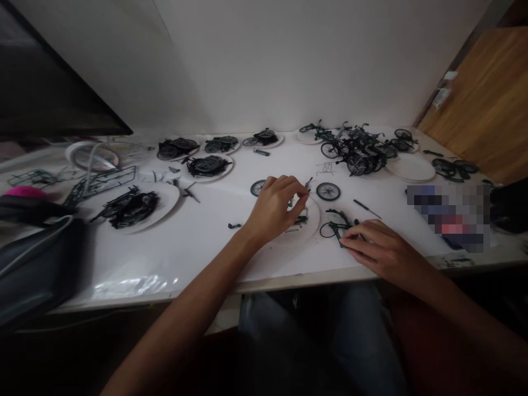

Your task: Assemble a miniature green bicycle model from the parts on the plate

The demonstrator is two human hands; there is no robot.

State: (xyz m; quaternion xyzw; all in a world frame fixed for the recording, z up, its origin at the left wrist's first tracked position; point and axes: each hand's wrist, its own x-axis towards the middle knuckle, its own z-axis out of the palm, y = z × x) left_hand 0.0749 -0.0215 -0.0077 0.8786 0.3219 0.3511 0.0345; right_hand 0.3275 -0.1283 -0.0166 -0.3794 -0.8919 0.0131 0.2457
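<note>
- Your left hand (272,208) is closed narrowly, thumb and forefinger pinching a small dark part (308,183) above a round white plate (312,223); the hand hides much of that plate and what lies on it.
- Your right hand (378,245) pinches the lower end of a dark green miniature bicycle frame (339,226), just right of the plate; your fingers cover some of it.
- A thin dark ring (328,230) sits at the frame's left side.
- 2 loose spoked wheels with dark rims lie beyond the plate: the left wheel (256,188), partly behind your left hand, and the right wheel (328,191), in full view.
- A slim dark-handled screwdriver (367,208) lies beyond your right hand.
- Farther back, a tangled heap of dark miniature bicycles (358,149) crowds the white-covered table (198,242), beside a bare white plate (411,167).
- To your left, a white plate piled with black parts (168,199) stands nearest; 4 smaller loaded plates sit behind it.
- A large black screen (49,77) overhangs the far left corner.
</note>
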